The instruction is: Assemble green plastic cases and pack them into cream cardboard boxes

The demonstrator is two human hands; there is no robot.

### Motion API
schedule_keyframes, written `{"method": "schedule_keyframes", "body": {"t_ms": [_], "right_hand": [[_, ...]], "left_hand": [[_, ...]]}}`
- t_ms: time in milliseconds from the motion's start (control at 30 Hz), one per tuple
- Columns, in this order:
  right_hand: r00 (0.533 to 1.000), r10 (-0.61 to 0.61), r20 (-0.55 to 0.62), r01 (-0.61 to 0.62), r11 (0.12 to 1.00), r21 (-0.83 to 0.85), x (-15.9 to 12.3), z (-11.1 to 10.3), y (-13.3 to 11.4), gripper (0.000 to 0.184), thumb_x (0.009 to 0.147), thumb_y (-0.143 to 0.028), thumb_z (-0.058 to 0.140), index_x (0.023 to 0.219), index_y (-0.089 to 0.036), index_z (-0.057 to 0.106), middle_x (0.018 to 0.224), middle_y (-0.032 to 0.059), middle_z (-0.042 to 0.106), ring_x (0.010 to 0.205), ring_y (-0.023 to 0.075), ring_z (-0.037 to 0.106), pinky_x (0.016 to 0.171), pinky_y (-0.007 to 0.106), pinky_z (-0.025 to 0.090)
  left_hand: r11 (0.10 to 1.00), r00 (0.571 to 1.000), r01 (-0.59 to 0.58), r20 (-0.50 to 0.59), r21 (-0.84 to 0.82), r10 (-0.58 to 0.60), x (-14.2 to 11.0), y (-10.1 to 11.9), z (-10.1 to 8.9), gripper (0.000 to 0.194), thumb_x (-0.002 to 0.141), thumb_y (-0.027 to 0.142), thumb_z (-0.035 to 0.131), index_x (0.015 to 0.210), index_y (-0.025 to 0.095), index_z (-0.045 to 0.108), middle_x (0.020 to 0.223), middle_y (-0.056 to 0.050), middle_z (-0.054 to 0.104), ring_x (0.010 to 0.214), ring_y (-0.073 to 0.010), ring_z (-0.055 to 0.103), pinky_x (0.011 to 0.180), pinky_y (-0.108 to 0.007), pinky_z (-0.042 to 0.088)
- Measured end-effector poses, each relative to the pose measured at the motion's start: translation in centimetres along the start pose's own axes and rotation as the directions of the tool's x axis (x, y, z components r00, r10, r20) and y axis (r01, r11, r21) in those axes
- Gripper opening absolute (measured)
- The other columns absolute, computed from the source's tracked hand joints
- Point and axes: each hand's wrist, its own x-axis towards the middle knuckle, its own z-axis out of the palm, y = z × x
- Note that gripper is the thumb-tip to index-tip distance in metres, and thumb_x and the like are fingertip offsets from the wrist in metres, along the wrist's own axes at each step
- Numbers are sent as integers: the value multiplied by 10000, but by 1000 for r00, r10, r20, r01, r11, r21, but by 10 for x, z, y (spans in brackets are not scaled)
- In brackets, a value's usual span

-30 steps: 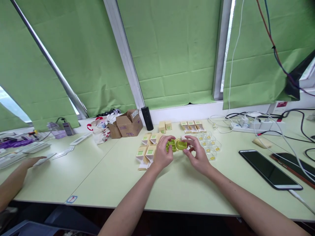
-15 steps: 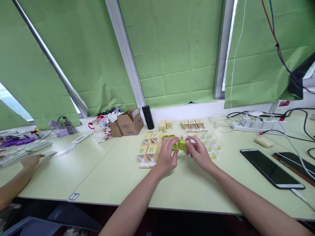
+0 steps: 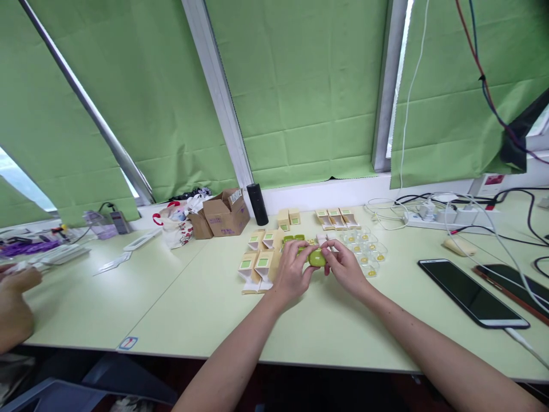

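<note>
Fingers of the left hand [image 3: 290, 276] and right hand [image 3: 346, 269] grasp a rounded lime-green case [image 3: 317, 258] between them, over the desk [image 3: 193, 309]. Open cream cartons [image 3: 263, 262] sit to its left, yellow-centred clear plastic containers [image 3: 364, 249] to its right, and more green pieces [image 3: 294, 237] lie just beyond, on the far side.

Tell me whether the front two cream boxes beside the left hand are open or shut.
Open: at the near ends of the front two cream boxes, flaps are spread out, showing pale insides.
</note>
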Motion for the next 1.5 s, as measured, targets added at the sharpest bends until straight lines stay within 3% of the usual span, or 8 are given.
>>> {"method": "schedule_keyframes", "body": {"t_ms": [233, 367, 467, 667, 867, 1167, 1333, 1500], "right_hand": [[983, -175, -61, 135, 899, -417, 2, -10, 6, 287, 1086, -446, 426, 1111, -258, 641, 896, 32, 780, 780, 227, 692, 717, 339, 500], [943, -300, 141, 305, 619, -723, 1, -11, 8, 241, 1008, -170, 472, 1005, -225, 707, 1044, 87, 781, 1057, 284, 647, 897, 407, 477], [903, -284, 323, 420, 425, -802, -2, -5, 8, 294, 950, -96, 537, 1125, -216, 741, 1284, 104, 744, 1304, 313, 550, 1114, 477, 383], [866, -203, 458, 499, 283, -819, -5, 7, 11, 332, 950, -137, 571, 1243, -186, 719, 1410, 146, 683, 1455, 354, 450, 1259, 564, 225], [854, -206, 478, 519, 266, -812, -5, 11, 16, 272, 1054, -242, 495, 1201, -187, 717, 1354, 147, 708, 1471, 340, 458, 1283, 570, 214], [849, -253, 464, 523, 284, -803, -3, 12, 12, 263, 1035, -181, 496, 1144, -184, 736, 1251, 136, 753, 1406, 339, 511, 1258, 561, 231], [855, -395, 337, 500, 450, -740, 0, 5, 10, 220, 945, -108, 567, 999, -210, 754, 1072, 95, 811, 1075, 280, 684, 1095, 484, 380], [873, -471, 127, 460, 709, -534, -3, -1, 0, 170, 948, -167, 572, 904, -235, 721, 873, 63, 782, 816, 239, 683, 873, 421, 491]], "left_hand": [[961, 964, 244, -77, -128, -255, 4, 1, -2, 450, 907, 239, 786, 1333, 282, 651, 1260, -97, 638, 1241, -302, 563, 1083, -491, 499], [877, 897, 394, -92, -274, -432, 7, -7, -2, 430, 915, 267, 767, 1330, 267, 657, 1266, -93, 654, 1173, -275, 607, 1018, -425, 517], [814, 865, 433, -74, -387, -496, 6, -15, 1, 491, 950, 330, 728, 1424, 269, 620, 1340, -106, 635, 1127, -248, 627, 948, -369, 527], [651, 827, 431, -15, -624, -562, 3, -26, 7, 546, 904, 494, 783, 1363, 215, 684, 1334, -128, 677, 1181, -265, 633, 963, -355, 518], [386, 754, 423, 83, -820, -651, 3, -28, 12, 642, 786, 516, 886, 1309, 189, 707, 1258, -126, 730, 1131, -267, 680, 974, -371, 540], [272, 746, 383, 123, -883, -655, 8, -21, 8, 620, 751, 490, 913, 1253, 181, 719, 1181, -108, 761, 1072, -246, 708, 971, -374, 552], [205, 721, 373, 144, -905, -678, 10, -20, 4, 588, 749, 462, 910, 1231, 178, 727, 1121, -91, 770, 970, -200, 699, 834, -301, 535], [150, 704, 394, 192, -907, -684, 9, -20, 3, 584, 788, 438, 881, 1284, 190, 696, 1078, -69, 757, 906, -172, 678, 762, -270, 499]]}}
